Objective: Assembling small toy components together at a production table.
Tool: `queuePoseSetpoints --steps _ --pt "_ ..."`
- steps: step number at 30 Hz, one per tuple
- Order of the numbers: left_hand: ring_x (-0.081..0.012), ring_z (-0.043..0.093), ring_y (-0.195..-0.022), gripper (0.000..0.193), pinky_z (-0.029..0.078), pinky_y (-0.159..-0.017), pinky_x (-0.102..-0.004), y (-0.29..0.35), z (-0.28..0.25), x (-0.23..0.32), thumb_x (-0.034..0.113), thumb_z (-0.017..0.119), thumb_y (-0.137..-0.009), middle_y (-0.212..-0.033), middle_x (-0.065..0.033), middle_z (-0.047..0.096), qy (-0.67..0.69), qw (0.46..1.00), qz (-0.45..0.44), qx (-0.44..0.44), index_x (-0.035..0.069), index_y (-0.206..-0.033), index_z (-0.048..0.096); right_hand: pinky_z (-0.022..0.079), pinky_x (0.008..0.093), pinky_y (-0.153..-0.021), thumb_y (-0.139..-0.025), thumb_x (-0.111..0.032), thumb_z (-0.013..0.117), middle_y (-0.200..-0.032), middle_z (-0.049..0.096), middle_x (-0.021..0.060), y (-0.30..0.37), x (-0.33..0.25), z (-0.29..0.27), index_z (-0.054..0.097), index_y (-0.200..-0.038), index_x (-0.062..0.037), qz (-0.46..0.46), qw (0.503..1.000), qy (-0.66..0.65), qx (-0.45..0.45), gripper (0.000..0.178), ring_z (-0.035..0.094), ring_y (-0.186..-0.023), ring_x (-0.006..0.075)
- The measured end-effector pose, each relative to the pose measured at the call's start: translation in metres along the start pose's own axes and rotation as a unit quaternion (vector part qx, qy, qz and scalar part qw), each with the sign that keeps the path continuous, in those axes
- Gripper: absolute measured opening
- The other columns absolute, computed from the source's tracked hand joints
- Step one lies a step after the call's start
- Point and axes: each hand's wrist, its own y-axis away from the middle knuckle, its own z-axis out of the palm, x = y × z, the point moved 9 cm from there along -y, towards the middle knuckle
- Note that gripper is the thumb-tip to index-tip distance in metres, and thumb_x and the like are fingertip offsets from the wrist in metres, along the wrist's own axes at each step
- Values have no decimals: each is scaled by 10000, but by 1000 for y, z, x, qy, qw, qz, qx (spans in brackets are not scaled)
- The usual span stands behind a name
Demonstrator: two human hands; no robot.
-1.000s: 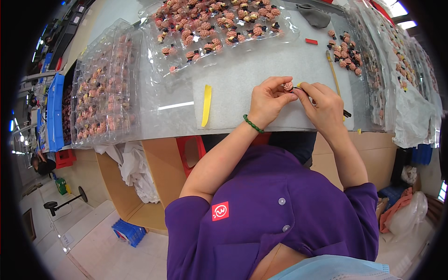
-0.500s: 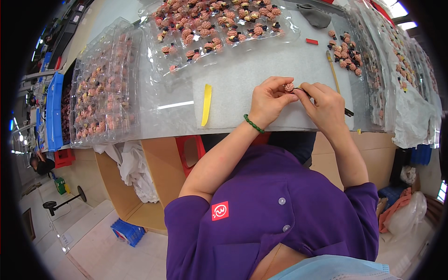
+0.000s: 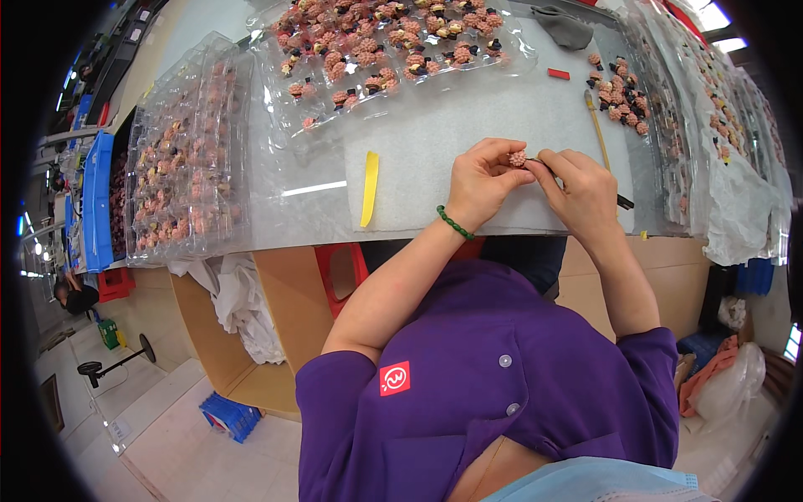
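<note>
Between the thumb and fingertips of my left hand (image 3: 485,182) is a small pink bumpy figurine (image 3: 517,158). My right hand (image 3: 583,188) is closed around a slim black tool (image 3: 625,202), whose back end sticks out beyond the palm. Its thin front end meets the figurine or lies right beside it; the fingers hide most of the tool, so its exact kind cannot be made out. Both hands are held over the white padded sheet (image 3: 427,197) near the table's front edge.
A clear plastic tray (image 3: 523,63) of similar figurines lies ahead, with stacked trays (image 3: 188,159) at left. Loose figurines (image 3: 619,96) and a thin yellow-handled brush (image 3: 596,125) lie at right. A yellow strip (image 3: 370,188), red block (image 3: 559,74) and grey cloth (image 3: 565,28) are also there.
Both hands keep almost the same place and grip. The figurine seems turned very slightly between the left fingertips.
</note>
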Motion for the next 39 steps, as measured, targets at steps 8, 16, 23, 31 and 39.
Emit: queuePoseSetpoints --steps 8,16,23,31,39 --pt "-127 587 -868 345 520 -793 -257 1 0 1 -100 674 -687 -958 -45 572 -15 1000 1 2 -22 -1016 605 411 314 -465 -754 -184 668 -617 568 38 -1 -3 1 633 -776 -82 -19 1000 2 -15 110 544 -522 199" --pt "-126 587 -861 336 522 -790 -255 1 0 1 -101 674 -687 -958 -47 571 -5 1000 2 3 -25 -1008 606 408 313 -462 -752 -184 670 -611 563 44 1 1 2 633 -780 -82 24 1000 2 -11 112 541 -514 203" --pt "-129 586 -855 341 527 -784 -254 1 1 1 -103 673 -686 -950 -51 570 -13 1000 -5 1 -30 -1012 602 407 315 -460 -746 -179 674 -618 567 38 -1 -4 -1 631 -772 -81 -36 999 -1 -13 111 540 -525 195" --pt "-121 585 -852 337 523 -785 -247 1 0 2 -104 678 -680 -951 -45 572 -17 1000 5 5 -24 -1000 610 398 317 -450 -760 -188 666 -599 553 49 2 2 2 636 -789 -78 27 1000 -11 -7 117 522 -485 203" --pt "-124 588 -859 356 523 -789 -251 0 0 0 -93 676 -696 -963 -55 574 -2 1000 -5 0 -25 -1035 595 389 304 -436 -767 -170 662 -598 548 51 2 4 1 636 -802 -61 23 999 -33 13 117 514 -468 179"
